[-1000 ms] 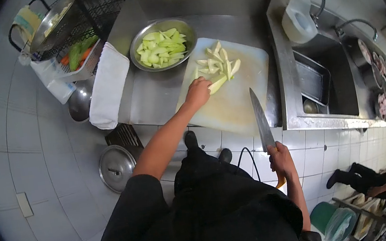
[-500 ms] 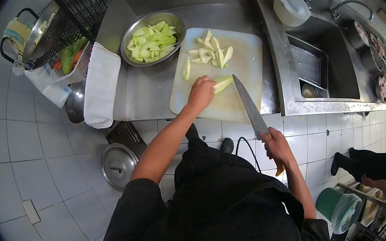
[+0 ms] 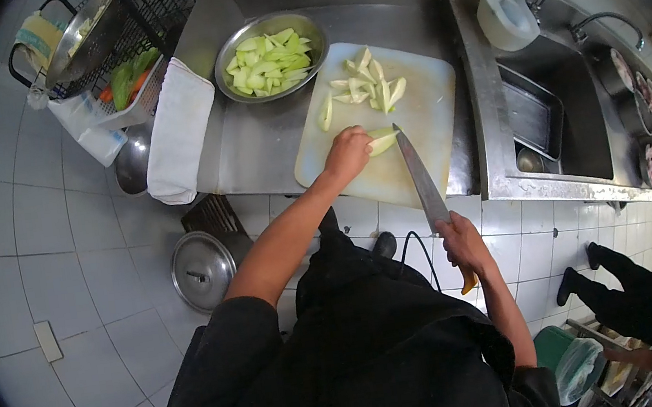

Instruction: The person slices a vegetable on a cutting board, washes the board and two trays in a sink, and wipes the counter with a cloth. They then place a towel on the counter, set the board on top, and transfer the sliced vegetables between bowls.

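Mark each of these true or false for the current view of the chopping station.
1. The left hand holds a green wedge on the board. True.
2. The right hand holds a spoon. False: it holds a knife, blade tip at the wedge.
3. The steel bowl is empty. False: it is full of green slices.
4. Cut slices lie on the far part of the board. True.
5. A folded white towel lies at the counter's left edge. True.
6. The sink is left of the board. False: it is to the right.
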Demonstrator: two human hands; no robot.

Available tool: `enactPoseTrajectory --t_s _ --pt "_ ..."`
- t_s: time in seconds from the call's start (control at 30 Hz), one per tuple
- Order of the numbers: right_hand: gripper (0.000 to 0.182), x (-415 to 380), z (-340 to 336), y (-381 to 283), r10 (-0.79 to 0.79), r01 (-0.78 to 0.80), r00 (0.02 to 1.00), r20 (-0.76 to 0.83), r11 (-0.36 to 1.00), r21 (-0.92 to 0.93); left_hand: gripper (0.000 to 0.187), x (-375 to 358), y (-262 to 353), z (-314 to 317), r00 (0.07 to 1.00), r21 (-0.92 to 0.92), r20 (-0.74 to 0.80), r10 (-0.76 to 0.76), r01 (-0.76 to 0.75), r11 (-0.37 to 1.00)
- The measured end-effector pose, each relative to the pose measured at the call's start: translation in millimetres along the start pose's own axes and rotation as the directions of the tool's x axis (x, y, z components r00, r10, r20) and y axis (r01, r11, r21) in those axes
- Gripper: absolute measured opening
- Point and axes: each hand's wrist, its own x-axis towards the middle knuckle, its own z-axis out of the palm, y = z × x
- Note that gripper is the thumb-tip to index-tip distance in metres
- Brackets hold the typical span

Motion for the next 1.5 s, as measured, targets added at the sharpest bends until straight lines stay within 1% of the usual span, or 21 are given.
enactPoseTrajectory --t_s 0.1,0.2,0.3,0.37,0.5,0.6,0.67,0.77,0.8,0.9,0.97,1.2,1.27,1.3,1.37,1.5 --pt "0.025 3 -6 -1 0.014 -0.017 0.996 0.089 0.999 0.034 0.016 0 0 0 1.0 0.015 -0.013 0.01 -0.01 1.0" --pt "0.028 2 -5 -7 0.04 -0.047 0.991 0.127 0.997 0.055 0.015 2 -2 0 1.0 0.022 -0.017 0.024 -0.024 0.999" --pt "0.029 9 -1 -3 0.035 -0.043 0.99 0.136 0.997 0.059 0.014 2 -4 1 1.0 -0.025 -0.024 0.01 -0.011 1.0" --pt "0.029 7 -5 -7 0.028 -0.031 0.991 0.131 0.999 0.026 0.014 3 -5 0 0.999 -0.048 -0.031 0.013 -0.014 0.999" --pt "0.03 16 -2 1 0.007 -0.015 0.985 0.17 0.999 0.042 0.012 4 -4 1 1.0 -0.013 0.002 0.004 -0.004 1.0" --pt "0.026 20 -2 1 -0.005 -0.002 0.983 0.185 0.999 0.038 0.012 3 -6 -1 1.0 -0.001 0.005 -0.009 0.009 1.0" --pt "0.028 18 -3 -2 0.02 -0.025 0.984 0.178 0.999 0.029 0.012 -1 -8 0 1.0 -0.001 0.01 -0.006 0.006 1.0" --pt "0.029 16 -8 -8 0.034 -0.037 0.982 0.184 0.999 0.014 0.009 -8 -14 7 0.998 -0.029 -0.066 -0.022 0.02 0.999" --pt "0.028 16 -8 -8 0.037 -0.039 0.981 0.192 0.999 0.006 0.008 -9 -13 5 0.997 -0.011 -0.069 -0.02 0.019 1.0" --pt "0.029 17 -8 -4 0.037 -0.054 0.974 0.224 0.996 0.071 0.006 -4 -7 4 0.997 0.041 -0.072 -0.023 0.026 0.999" --pt "0.029 21 -5 0 0.019 -0.039 0.971 0.24 0.996 0.079 0.004 -3 -5 4 0.997 0.076 -0.061 -0.039 0.044 0.996" --pt "0.029 23 -3 -2 0.026 -0.042 0.965 0.26 0.998 0.055 0.005 1 -11 3 0.999 0.035 -0.039 -0.015 0.016 0.999" --pt "0.03 28 0 4 0.0 -0.029 0.963 0.27 0.994 0.103 0.006 3 -11 1 1.0 0.051 -0.012 -0.027 0.028 0.998" --pt "0.031 29 2 6 -0.013 -0.024 0.961 0.278 0.991 0.129 0.006 2 -11 2 0.999 0.015 -0.018 -0.033 0.033 0.999" --pt "0.031 27 -1 7 -0.015 -0.023 0.954 0.301 0.992 0.122 0.007 1 -13 1 0.999 -0.049 -0.025 -0.043 0.041 0.998" --pt "0.03 34 12 9 -0.036 -0.021 0.948 0.316 0.984 0.175 0.006 1 -13 4 0.998 -0.032 -0.048 -0.031 0.03 0.999"
